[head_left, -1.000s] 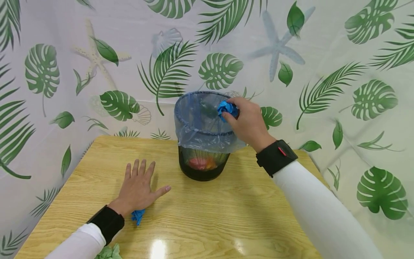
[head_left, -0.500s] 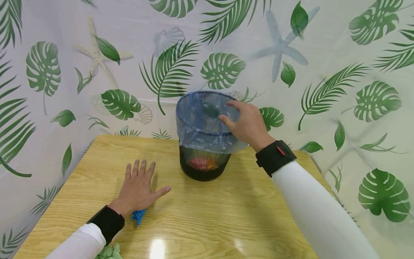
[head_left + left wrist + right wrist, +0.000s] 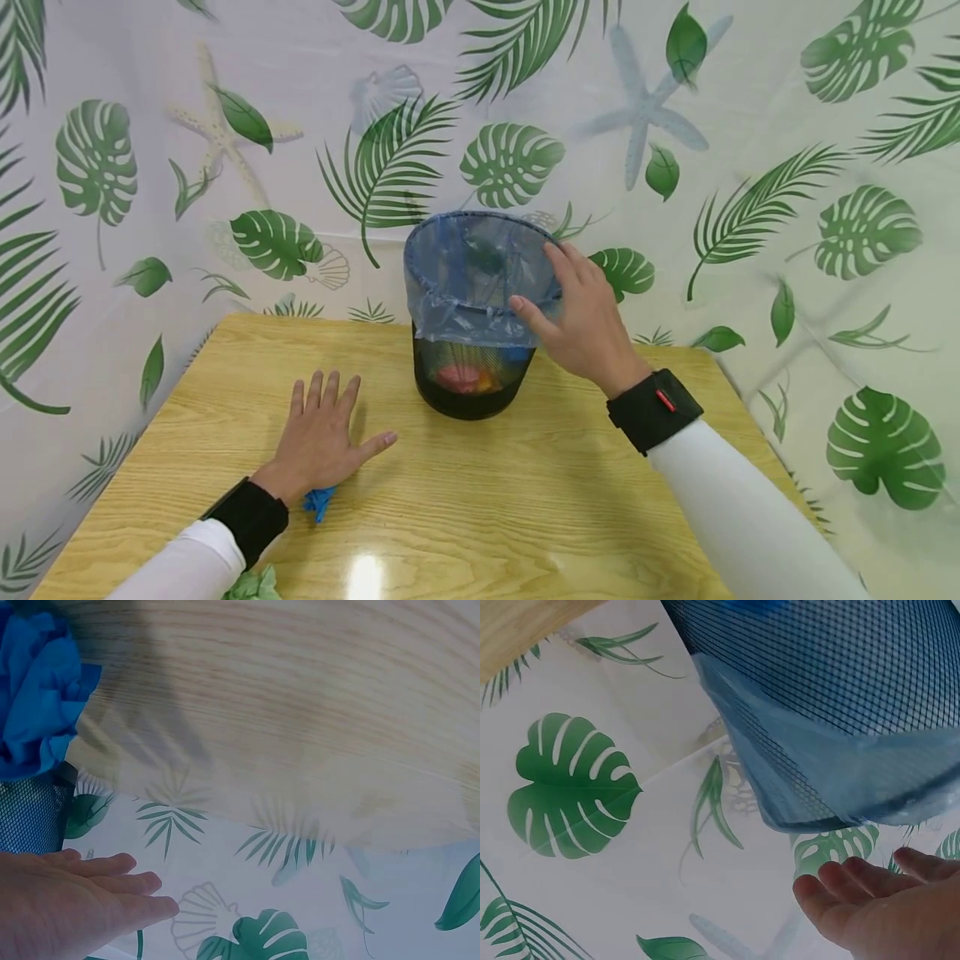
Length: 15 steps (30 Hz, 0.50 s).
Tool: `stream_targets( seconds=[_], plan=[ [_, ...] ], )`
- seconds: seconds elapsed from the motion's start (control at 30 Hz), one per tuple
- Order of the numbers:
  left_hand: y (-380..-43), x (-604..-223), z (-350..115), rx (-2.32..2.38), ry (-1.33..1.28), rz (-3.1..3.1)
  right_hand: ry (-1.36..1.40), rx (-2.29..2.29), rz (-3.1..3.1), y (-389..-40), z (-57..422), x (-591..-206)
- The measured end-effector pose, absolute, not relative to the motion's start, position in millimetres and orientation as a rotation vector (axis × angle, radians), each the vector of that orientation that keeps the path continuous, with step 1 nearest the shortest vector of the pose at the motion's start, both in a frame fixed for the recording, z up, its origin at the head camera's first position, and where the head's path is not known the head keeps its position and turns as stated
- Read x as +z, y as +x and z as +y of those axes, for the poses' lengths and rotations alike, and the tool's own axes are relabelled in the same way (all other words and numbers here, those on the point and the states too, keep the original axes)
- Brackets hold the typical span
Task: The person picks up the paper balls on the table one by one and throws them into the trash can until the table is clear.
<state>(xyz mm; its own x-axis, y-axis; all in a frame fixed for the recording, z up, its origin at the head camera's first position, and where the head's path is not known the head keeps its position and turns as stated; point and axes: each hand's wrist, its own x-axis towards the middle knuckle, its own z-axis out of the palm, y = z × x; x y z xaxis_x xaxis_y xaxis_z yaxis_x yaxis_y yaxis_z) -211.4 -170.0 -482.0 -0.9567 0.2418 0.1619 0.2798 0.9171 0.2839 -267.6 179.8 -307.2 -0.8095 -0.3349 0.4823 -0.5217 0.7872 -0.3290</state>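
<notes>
A black mesh wastebasket [image 3: 438,358] stands on the table, lined with a translucent blue plastic bag [image 3: 480,325] folded over its rim. My right hand [image 3: 588,329] is at the basket's right rim, fingers spread and holding nothing. Through the mesh show a blue crumpled paper ball [image 3: 516,353] and pink and orange crumpled paper [image 3: 459,378] at the bottom. My left hand [image 3: 318,437] rests palm down on the table, fingers straight. Another blue crumpled paper ball [image 3: 34,697] lies close by its wrist, partly hidden by the hand in the head view.
Green crumpled paper [image 3: 253,585] lies at the near left, cut off by the lower frame edge. The wooden table [image 3: 450,500] ends behind the basket at a leaf-patterned curtain [image 3: 315,150].
My right hand has let go of the blue paper ball, which now shows inside the basket. The emptied hand has moved slightly down and to the right. My left hand has stayed put.
</notes>
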Motion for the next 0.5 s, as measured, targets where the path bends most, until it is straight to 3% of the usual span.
stream_targets(
  seconds=[0.5],
  plan=[
    [-207,-481,-172,-0.477,-0.393,-2.95,0.636,0.541,-2.665,-239,224,-385]
  ],
)
